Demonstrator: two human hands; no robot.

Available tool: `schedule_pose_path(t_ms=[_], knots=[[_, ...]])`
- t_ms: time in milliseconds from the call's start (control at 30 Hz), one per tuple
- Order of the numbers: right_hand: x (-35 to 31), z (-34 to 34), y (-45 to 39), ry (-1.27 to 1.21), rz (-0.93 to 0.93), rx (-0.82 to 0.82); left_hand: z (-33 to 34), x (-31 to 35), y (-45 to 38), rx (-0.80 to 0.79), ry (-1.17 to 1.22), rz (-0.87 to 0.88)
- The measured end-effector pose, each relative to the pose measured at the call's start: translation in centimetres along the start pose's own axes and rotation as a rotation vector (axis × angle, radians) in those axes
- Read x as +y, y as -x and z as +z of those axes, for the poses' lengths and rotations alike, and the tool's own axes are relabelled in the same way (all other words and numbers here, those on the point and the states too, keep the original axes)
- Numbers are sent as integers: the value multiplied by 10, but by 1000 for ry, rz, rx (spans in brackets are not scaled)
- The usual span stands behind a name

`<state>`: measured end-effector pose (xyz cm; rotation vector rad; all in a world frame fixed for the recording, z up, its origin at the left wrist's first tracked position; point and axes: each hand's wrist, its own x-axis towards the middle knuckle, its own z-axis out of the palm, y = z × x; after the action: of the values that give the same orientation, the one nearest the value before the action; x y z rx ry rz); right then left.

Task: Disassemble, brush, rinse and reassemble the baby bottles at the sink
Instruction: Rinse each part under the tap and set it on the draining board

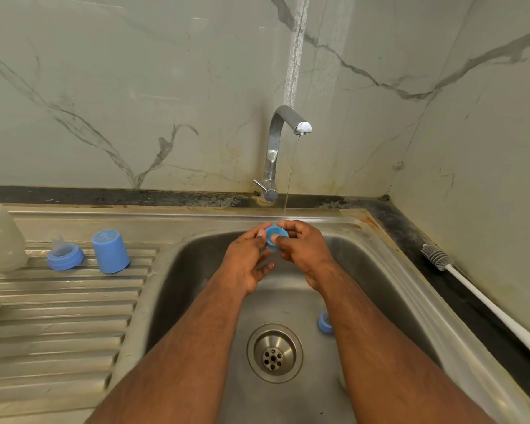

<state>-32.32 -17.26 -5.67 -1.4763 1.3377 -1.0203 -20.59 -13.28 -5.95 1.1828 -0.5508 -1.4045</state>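
**Blue bottle part goes under the tap**

Over the far half of the steel sink, a person holds a small blue bottle part between both hands, just below a thin stream falling from the tap. The piece looks like light, stiff plastic, and wet — likely slippery — so its outer rim, where the fingertips already sit, seems the safest place to take it; a squeeze across the rim should hold without bending it.

The left hand pinches the part's left edge with thumb and upper fingers, the lower fingers loose and curled beneath. The right hand grips the right edge, fingers curled round it and the thumb pressing on the near face. Neither hand is spread wide; both close only to the width of the piece.

Another blue piece lies on the sink floor, right of the drain, partly hidden by the right forearm. On the drainboard to the left stand a blue cap and a collar with its teat — and two pale bottle bodies at the left edge. A white-handled bottle brush rests on the dark counter to the right.
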Motion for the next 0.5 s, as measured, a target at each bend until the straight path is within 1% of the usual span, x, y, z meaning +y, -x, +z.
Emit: schedule_pose_path(t_ms=[33,133,233,300,433,500], knots=[[1,-2,-1,2,-9,55,1,0,2,-16,-26,-13],[3,-8,-3,173,-73,224,7,0,6,-85,-151,-32],[3,-9,0,290,-111,282,9,-2,6,-120,-184,-3],[3,-7,-2,324,-114,275,9,-4,3,-98,-118,39],[0,0,-5,181,2,130,7,-8,-5,-9,-81,129],[0,0,-4,231,-55,130,6,-9,-6,-17,-54,114]])
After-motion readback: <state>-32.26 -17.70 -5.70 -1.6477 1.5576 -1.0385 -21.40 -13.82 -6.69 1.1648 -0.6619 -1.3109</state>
